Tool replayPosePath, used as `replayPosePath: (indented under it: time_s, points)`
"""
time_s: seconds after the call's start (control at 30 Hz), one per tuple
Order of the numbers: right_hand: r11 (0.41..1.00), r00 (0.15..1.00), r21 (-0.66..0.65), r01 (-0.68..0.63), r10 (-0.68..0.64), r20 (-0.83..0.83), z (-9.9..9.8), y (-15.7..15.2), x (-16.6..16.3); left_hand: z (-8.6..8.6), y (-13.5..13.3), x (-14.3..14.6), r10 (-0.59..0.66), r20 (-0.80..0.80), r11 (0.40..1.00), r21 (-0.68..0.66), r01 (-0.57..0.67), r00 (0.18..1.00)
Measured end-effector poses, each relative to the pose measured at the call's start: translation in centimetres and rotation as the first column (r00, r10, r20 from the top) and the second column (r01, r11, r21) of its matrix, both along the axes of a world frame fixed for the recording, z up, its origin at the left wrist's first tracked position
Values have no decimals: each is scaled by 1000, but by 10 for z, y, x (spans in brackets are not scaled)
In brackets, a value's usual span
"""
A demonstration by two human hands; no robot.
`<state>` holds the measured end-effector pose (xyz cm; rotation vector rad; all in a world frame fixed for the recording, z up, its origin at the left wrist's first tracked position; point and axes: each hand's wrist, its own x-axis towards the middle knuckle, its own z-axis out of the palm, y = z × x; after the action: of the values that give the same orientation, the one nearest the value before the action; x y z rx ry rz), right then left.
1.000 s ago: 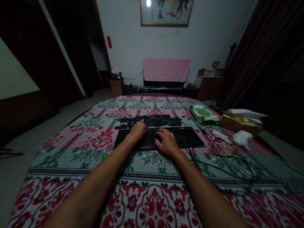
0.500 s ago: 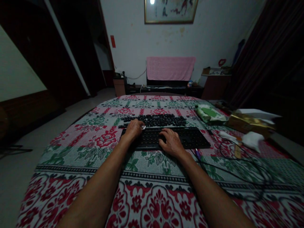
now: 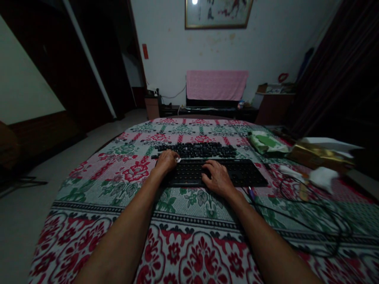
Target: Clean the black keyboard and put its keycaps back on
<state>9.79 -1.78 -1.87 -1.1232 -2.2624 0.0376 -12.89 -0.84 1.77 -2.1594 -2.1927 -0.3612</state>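
Observation:
A black keyboard (image 3: 189, 173) with its keycaps off lies on the patterned tablecloth, small studs showing in rows. At its left end, my left hand (image 3: 166, 161) is closed, pinching a small white piece (image 3: 178, 160) that looks like tissue, near the top edge. My right hand (image 3: 217, 177) rests over the middle-right of the keyboard, fingers apart and slightly bent, with nothing seen in it; its fingertips touch or hover just over the board. Behind the keyboard, loose black keycaps (image 3: 201, 150) lie in a long band.
At the right are a green-and-white tissue pack (image 3: 266, 142), a gold box (image 3: 321, 154), a crumpled white wad (image 3: 323, 178) and a black cable (image 3: 302, 221) in loops. A purple pen-like item (image 3: 251, 193) lies by the keyboard's front edge.
The whole view has shifted slightly, so things appear a little further right. Both hands stay at about the same places on the keyboard, the left one still pinching the white piece.

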Motion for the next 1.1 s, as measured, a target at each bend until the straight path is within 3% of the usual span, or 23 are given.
replayPosePath:
  time_s: [0.37, 0.77, 1.1]
  points:
    - [1000, 1000, -2, -2, 2, 4, -1, 1, 0, 1, -2, -11, 43, -3, 999, -16, -43, 999]
    - [1000, 1000, -2, 9, -9, 17, 1, 0, -1, -8, -4, 5, -15, 20, 1000, 17, 15, 1000]
    - [991, 989, -19, -133, 134, 61, 8, -14, -20, -5, -3, 1, -16, 19, 1000, 26, 15, 1000]
